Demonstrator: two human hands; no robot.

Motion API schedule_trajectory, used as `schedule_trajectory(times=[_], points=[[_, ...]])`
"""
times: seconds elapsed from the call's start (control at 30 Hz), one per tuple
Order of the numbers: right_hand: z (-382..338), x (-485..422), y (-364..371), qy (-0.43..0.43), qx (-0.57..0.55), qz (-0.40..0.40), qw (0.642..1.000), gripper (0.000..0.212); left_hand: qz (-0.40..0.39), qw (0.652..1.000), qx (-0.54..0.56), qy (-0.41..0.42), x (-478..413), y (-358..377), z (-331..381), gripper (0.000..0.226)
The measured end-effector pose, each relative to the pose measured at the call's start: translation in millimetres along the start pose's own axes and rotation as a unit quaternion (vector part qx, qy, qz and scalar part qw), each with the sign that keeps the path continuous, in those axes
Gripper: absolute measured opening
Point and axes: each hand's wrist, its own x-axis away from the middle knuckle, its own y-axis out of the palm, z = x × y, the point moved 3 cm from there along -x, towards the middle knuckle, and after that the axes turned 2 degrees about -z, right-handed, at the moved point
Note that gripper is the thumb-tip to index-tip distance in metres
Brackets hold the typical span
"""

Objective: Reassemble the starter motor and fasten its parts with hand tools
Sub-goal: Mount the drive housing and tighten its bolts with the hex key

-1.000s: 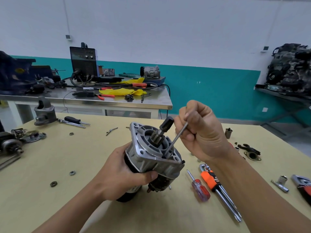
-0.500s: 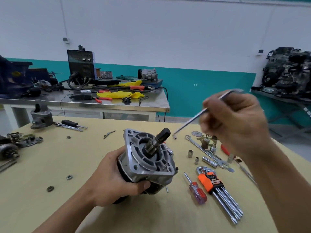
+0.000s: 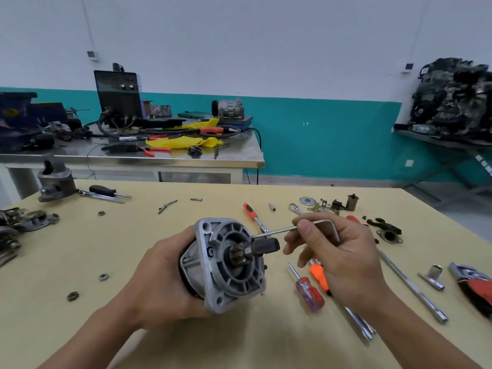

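My left hand (image 3: 162, 280) grips the starter motor (image 3: 229, 265) from behind and holds it above the yellow table (image 3: 133, 342). Its silver flanged end housing faces the camera, with the pinion shaft and a black cap (image 3: 265, 246) sticking out to the right. My right hand (image 3: 335, 254) pinches an L-shaped hex key (image 3: 298, 229) between thumb and fingers. The key's long end points left and its tip sits at the upper right rim of the housing.
On the table lie a red-handled screwdriver (image 3: 308, 291), an orange hex key set (image 3: 319, 278), an orange-handled ratchet (image 3: 253, 214), a long extension bar (image 3: 412, 286), sockets, washers and nuts. A housing part (image 3: 54, 182) stands at far left. A cluttered steel bench (image 3: 133, 158) is behind.
My right hand swung the hex key away to the upper right, then brought it back down, tip now at the housing rim. My left hand turned the motor's face more toward the camera.
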Motion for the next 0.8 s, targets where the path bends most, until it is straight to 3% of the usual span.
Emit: schedule_trajectory(times=[0.2,0.43,0.8], points=[[-8.4,3.0,4.5,-0.039,0.027,-0.031,0.998,0.014,-0.011,1.000,-0.003,0.003,0.0,0.2,-1.0,0.093],[-8.5,2.5,7.7,-0.041,0.059,-0.052,0.996,0.013,-0.010,0.999,-0.025,0.024,1.4,1.0,-2.3,0.081],[-15.0,5.1,-5.8,-0.077,0.230,-0.088,0.966,0.010,0.007,0.996,-0.086,0.019,8.6,5.6,-2.3,0.084]])
